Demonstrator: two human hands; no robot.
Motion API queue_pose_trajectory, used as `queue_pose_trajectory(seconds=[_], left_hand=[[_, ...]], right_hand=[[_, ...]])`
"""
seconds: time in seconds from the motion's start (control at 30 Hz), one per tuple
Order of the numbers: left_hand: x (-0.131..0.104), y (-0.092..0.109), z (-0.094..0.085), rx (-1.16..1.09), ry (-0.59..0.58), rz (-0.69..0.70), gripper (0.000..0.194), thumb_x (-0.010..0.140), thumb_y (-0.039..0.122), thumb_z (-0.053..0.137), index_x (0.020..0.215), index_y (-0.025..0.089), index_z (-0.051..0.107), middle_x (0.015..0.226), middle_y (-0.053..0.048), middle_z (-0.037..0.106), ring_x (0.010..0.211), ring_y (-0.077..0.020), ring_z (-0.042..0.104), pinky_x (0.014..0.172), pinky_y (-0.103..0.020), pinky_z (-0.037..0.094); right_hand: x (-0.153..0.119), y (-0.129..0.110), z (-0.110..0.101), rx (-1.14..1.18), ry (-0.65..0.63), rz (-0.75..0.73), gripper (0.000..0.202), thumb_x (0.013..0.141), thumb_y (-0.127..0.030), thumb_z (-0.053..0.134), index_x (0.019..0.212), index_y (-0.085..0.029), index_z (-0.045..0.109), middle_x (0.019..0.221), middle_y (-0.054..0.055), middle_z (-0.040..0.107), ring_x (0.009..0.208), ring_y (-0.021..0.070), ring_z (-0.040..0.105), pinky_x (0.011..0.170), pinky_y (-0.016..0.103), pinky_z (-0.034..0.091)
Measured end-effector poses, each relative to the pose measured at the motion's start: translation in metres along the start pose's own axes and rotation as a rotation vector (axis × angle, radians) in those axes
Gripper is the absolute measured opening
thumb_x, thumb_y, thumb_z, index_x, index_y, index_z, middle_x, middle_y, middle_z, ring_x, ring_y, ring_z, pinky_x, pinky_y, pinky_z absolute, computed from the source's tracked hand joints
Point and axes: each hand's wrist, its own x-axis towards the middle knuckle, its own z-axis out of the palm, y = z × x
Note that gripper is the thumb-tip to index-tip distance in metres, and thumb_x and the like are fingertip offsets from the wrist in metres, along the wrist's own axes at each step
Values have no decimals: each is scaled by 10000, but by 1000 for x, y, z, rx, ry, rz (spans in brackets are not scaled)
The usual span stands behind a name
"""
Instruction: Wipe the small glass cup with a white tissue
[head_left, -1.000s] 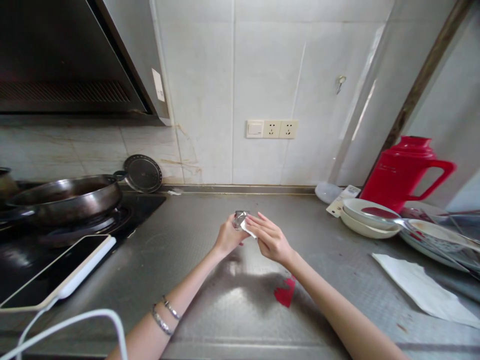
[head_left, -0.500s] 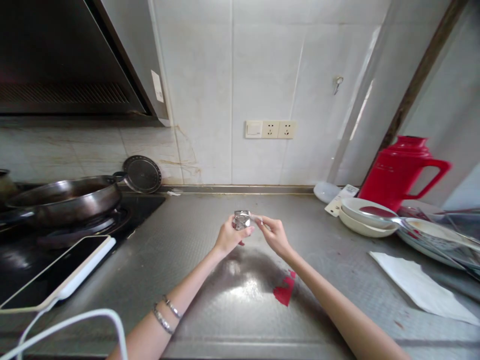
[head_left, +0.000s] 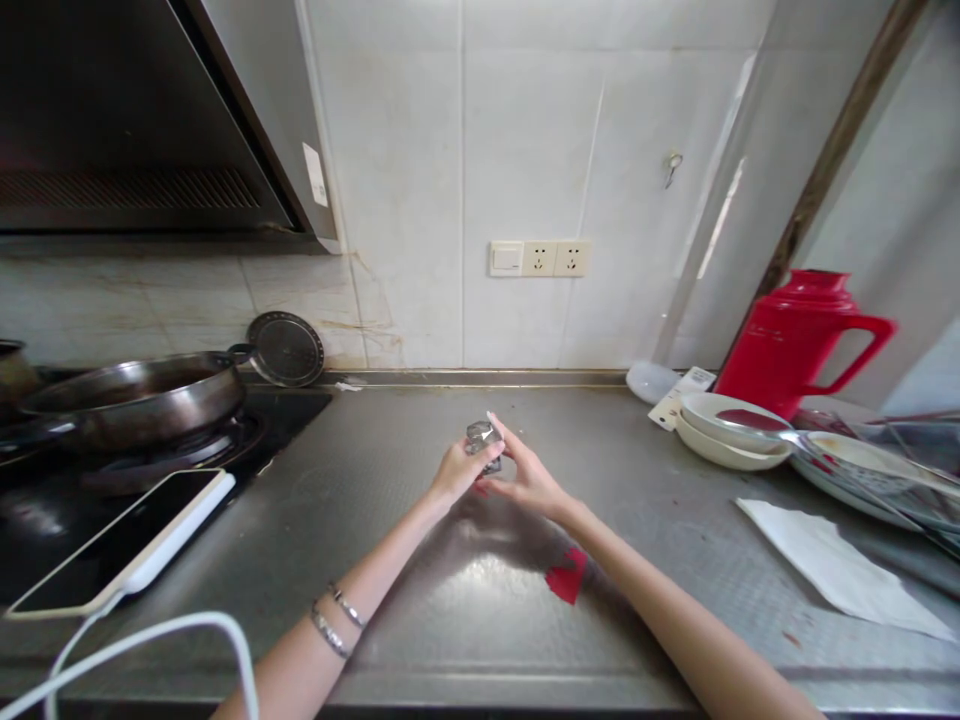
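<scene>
ok so going left to right, with the small clear faceted thing as the middle of the clock: metal pan [head_left: 142,408] on the stove out at 9, phone [head_left: 120,545] at 8 to 9, lying partly over the stove edge.

Left hand [head_left: 452,474] comes in from about 8 o'clock and has a pinch grip on that clear faceted thing [head_left: 481,433], thumb across the front. So it's up in the hand over the steel counter [head_left: 397,430], and it's tipped a bit more than it was a moment ago.

Biggest change is the right hand [head_left: 538,484], at about 4. It's gone from a fingertip pinch off to the side to curling round the right side, fingers pointing up to 12, thumb well spread below. Reads to me like it's now steadying or working that edge. Can't tell how hard it's gripping, or if the white bit [head_left: 490,416] up top is tissue.

Red scrap [head_left: 566,577] between 4 and 5, stacked bowls [head_left: 731,450] at 3, red flask [head_left: 787,350] just above that, white sheet [head_left: 844,568] between 3 and 4.
</scene>
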Motion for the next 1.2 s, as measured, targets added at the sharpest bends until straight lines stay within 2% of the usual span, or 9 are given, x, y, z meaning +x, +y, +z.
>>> queue_pose_trajectory(seconds=[0.2,0.37,0.43,0.57,0.6,0.67,0.8,0.93,1.2], left_hand=[[-4,3,-1,-29,-158,-87,595,667,578,719,1081,163,615,759,-33,650,453,-108,576,411,-235,510],[2,-2,-13,-53,-400,-6,891,575,540,805,1305,187,438,871,-68,670,551,-130,618,520,-264,531],[6,-7,-14,-21,-374,99,1040,501,449,872,1368,194,360,996,-105,669,697,-170,654,653,-313,550],[9,-16,-12,115,-167,275,1254,454,294,911,1460,208,166,1263,-169,571,1060,-275,609,942,-435,463],[8,-18,-11,134,-151,294,1240,475,283,903,1459,207,151,1266,-166,572,1094,-282,595,968,-448,442],[7,-20,-9,145,-155,325,1092,525,282,879,1408,191,243,1205,-144,616,1081,-273,607,961,-436,448],[7,-23,-9,204,-88,357,719,602,311,827,1195,165,447,1044,-104,682,919,-235,663,822,-362,513],[10,-28,-9,212,-37,351,674,588,317,832,1134,161,469,1007,-90,686,872,-217,669,781,-339,524],[8,-28,-1,26,-126,307,639,585,232,819,1117,162,473,1038,-83,670,893,-208,665,775,-321,527]], right_hand=[[2,-1,-4,206,19,81,907,650,-237,784,1438,-279,337,1445,123,426,1285,280,471,990,424,482],[7,-5,-8,360,74,181,763,646,-265,789,1339,-221,475,1288,118,580,1145,257,592,922,385,533],[10,-8,-9,402,116,252,744,629,-279,803,1307,-206,506,1246,114,613,1108,255,616,918,390,534],[14,-20,-8,483,124,349,613,645,-302,792,1211,-197,581,1148,83,672,1064,249,639,959,417,498],[14,-22,-6,497,107,354,585,655,-311,786,1195,-199,593,1133,76,679,1058,248,641,964,420,493],[14,-26,-4,503,87,353,561,662,-330,783,1180,-204,606,1128,67,682,1056,242,640,980,417,478],[14,-22,-4,496,57,325,584,686,-395,767,1212,-210,597,1166,70,669,1084,242,628,995,407,466],[14,-15,-7,382,70,300,538,774,-469,673,1239,-207,598,1205,80,656,1158,260,585,998,426,464],[5,-12,-5,180,180,140,473,866,-395,596,1308,-231,551,1348,88,559,1219,250,550,1042,427,437]])
